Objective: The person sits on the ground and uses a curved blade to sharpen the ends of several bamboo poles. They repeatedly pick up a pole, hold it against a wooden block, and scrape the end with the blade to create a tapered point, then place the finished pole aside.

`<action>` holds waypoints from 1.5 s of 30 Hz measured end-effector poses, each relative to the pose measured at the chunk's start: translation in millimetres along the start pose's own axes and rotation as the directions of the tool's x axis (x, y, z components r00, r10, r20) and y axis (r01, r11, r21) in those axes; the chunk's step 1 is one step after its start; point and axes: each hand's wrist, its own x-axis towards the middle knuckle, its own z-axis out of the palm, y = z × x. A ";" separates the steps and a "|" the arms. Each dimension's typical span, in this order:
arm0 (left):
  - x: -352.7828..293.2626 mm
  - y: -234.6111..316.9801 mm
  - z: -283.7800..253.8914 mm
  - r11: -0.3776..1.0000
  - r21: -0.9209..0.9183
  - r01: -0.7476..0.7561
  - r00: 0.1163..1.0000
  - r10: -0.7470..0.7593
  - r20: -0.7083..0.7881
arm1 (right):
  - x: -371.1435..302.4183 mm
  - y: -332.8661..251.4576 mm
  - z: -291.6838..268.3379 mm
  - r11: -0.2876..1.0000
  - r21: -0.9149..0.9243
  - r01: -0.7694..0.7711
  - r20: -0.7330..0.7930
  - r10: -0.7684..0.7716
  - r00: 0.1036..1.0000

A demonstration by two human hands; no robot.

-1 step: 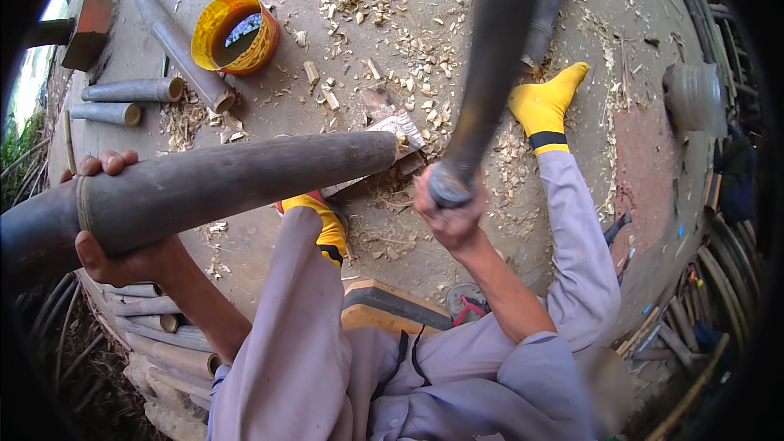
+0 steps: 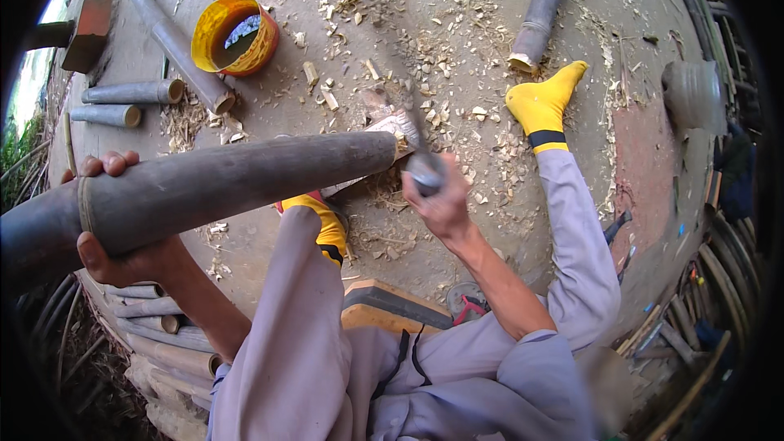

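A thick dark bamboo pole [image 2: 245,184] slants across from the left edge, its cut end at mid-view. My left hand [image 2: 135,263] is wrapped round it beside a node ring, fingers over the top and thumb below. At the cut end, a pale chipped piece of wood [image 2: 400,124] shows close behind it; whether the pole rests on it I cannot tell. In my right hand [image 2: 447,214] is a machete by its round handle [image 2: 426,173]. Its blade [image 2: 416,106], thin and smeared by motion, points away from me just beyond the pole's end.
Wood chips [image 2: 359,8] litter the floor. A yellow bucket of dark liquid [image 2: 260,49] stands at far left, near several bamboo lengths [image 2: 131,91]. Another pole [image 2: 543,12] lies beyond my yellow-socked right foot [image 2: 543,102]. Bamboo is stacked [image 2: 167,343] at lower left.
My right hand has moved a little left and up. The machete blade has swung from upper right leftward toward the pole's cut end. My left hand and the pole stay in place.
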 end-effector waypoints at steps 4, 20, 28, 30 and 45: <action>3.1 0.5 -0.5 0.998 0.000 -0.067 0.996 0.067 0.062 | -2.1 -0.1 -3.6 0.969 -0.246 0.030 0.075 -0.012 0.997; 11.0 -5.5 -27.5 0.998 -0.047 -0.040 0.941 0.053 0.333 | -3.1 -26.6 -20.0 0.989 -0.142 0.039 0.038 -0.034 0.999; 13.5 6.1 -1.3 0.998 0.055 0.023 0.948 -0.039 0.315 | 12.4 13.7 -6.2 0.970 -0.217 0.112 0.135 -0.084 0.987; 3.6 5.1 21.5 0.992 0.086 0.096 0.993 -0.102 0.058 | 11.4 8.2 -12.3 0.965 -0.261 0.037 0.069 -0.020 0.997; 4.7 17.1 -5.9 0.996 0.070 -0.055 0.996 0.049 0.078 | 9.1 3.6 -2.0 0.907 -0.394 0.151 0.100 -0.121 0.988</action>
